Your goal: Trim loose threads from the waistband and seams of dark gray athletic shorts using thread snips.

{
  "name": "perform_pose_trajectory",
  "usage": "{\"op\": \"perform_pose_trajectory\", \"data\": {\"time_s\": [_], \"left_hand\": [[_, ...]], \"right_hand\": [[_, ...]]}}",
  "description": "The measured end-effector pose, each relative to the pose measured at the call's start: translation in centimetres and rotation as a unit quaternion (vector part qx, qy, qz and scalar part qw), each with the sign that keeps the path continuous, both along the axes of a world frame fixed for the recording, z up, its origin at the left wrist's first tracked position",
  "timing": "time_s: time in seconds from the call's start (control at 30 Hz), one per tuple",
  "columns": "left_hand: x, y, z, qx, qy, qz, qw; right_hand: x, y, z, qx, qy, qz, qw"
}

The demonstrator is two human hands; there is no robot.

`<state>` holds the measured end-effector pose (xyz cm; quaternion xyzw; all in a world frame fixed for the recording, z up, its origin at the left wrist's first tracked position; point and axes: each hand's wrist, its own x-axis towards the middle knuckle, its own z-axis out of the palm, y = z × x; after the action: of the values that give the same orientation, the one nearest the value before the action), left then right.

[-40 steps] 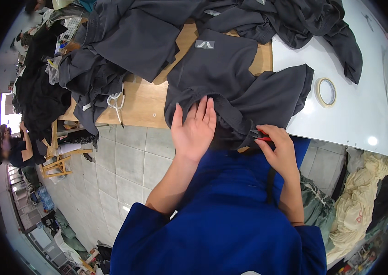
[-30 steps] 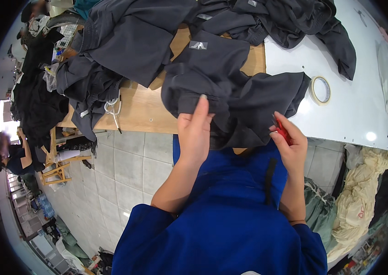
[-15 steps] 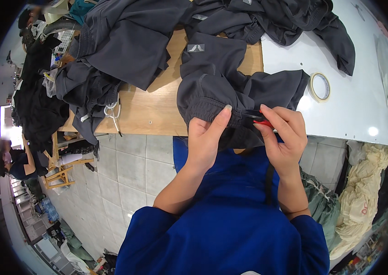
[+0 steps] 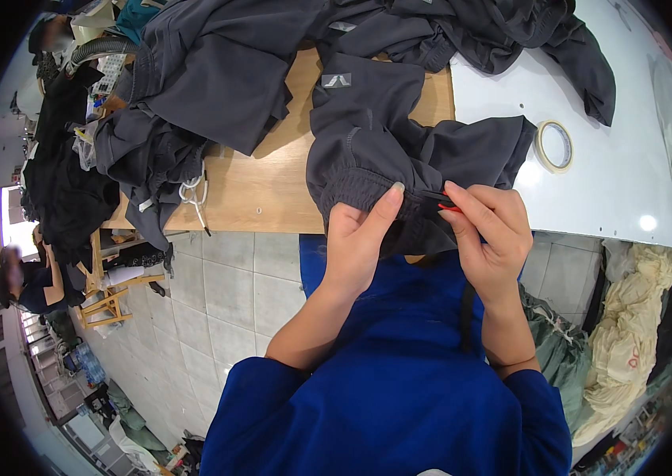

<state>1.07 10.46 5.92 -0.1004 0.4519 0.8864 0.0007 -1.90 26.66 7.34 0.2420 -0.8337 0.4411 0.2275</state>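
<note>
A dark grey garment (image 4: 376, 147) with a gathered elastic waistband lies at the table's near edge, partly hanging over it. My left hand (image 4: 354, 250) is closed on the waistband (image 4: 353, 189), thumb on top and fingers underneath. Just right of it, my right hand (image 4: 495, 234) pinches small red-handled thread snips (image 4: 449, 209). Their dark blades point left at the waistband's seam; whether they touch the cloth I cannot tell. Much of the snips is hidden by my fingers.
More dark grey garments (image 4: 217, 71) pile up at the far left, one with a white drawstring (image 4: 195, 194). A roll of tape (image 4: 554, 147) rests on the white tabletop (image 4: 598, 182). Cream cloth (image 4: 629, 341) is heaped below at right. Another person (image 4: 30, 278) is at far left.
The red handles have shifted slightly left and show less between my right fingers. The snips' blades sit closer to the cloth. My left hand keeps its hold on the waistband.
</note>
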Motion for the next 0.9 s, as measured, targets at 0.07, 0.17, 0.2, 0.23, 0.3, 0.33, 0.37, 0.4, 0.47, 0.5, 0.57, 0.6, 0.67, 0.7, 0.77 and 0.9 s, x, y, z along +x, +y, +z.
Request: {"op": "perform_pose_trajectory", "data": {"time_s": [0.07,0.17,0.2,0.23,0.3,0.33,0.37,0.4,0.47,0.5,0.57,0.6,0.67,0.7,0.77,0.9], "left_hand": [[0.0,0.0,0.0,-0.003,0.000,0.000,1.000],[-0.2,-0.5,0.0,0.017,-0.023,0.051,0.998],[-0.5,-1.6,-0.4,0.029,-0.027,0.069,0.997],[-0.9,-3.4,-0.8,0.029,-0.001,0.059,0.998],[-1.7,-6.2,-0.5,0.060,0.005,0.098,0.993],[-1.5,-7.2,-0.5,0.060,0.004,0.098,0.993],[-1.1,-8.2,-0.5,-0.010,-0.020,0.077,0.997],[-0.7,-8.9,-0.6,-0.079,-0.044,0.057,0.994],[1.0,-9.1,-1.3,-0.141,-0.093,0.038,0.985],[1.7,-9.0,-1.6,-0.220,-0.104,-0.022,0.970],[2.7,-9.1,-3.5,-0.358,-0.111,-0.074,0.924],[3.6,-8.8,-4.4,-0.482,-0.043,-0.075,0.872],[4.0,-6.9,-3.4,-0.545,-0.085,-0.119,0.826],[4.1,-6.4,-4.0,-0.529,-0.091,-0.131,0.834],[3.8,-5.4,-4.4,-0.510,-0.126,-0.182,0.831],[3.2,-3.9,-5.3,-0.457,-0.055,-0.106,0.881]], "right_hand": [[0.1,0.2,0.0,0.015,-0.016,0.013,1.000],[0.1,-0.1,-0.5,-0.097,-0.068,-0.013,0.993],[0.1,0.2,-0.5,-0.116,-0.091,-0.006,0.989],[0.3,0.6,-0.8,-0.139,-0.127,-0.026,0.982],[0.5,1.4,-1.9,-0.199,-0.188,-0.052,0.960],[0.5,1.5,-2.4,-0.254,-0.233,-0.064,0.936],[0.6,2.0,-3.0,-0.262,-0.266,-0.060,0.926],[0.6,2.6,-3.5,-0.271,-0.298,-0.055,0.914],[0.8,3.2,-4.3,-0.278,-0.317,-0.054,0.905],[1.0,3.3,-4.6,-0.285,-0.334,-0.053,0.897],[1.2,3.0,-5.3,-0.284,-0.335,-0.048,0.897],[1.4,2.8,-5.6,-0.283,-0.334,-0.043,0.898],[1.7,2.6,-5.9,-0.255,-0.344,-0.039,0.903],[1.8,2.5,-5.9,-0.262,-0.365,-0.030,0.893],[2.0,2.3,-6.1,-0.256,-0.384,-0.016,0.887],[2.0,1.9,-5.8,-0.207,-0.401,0.020,0.892]]}}
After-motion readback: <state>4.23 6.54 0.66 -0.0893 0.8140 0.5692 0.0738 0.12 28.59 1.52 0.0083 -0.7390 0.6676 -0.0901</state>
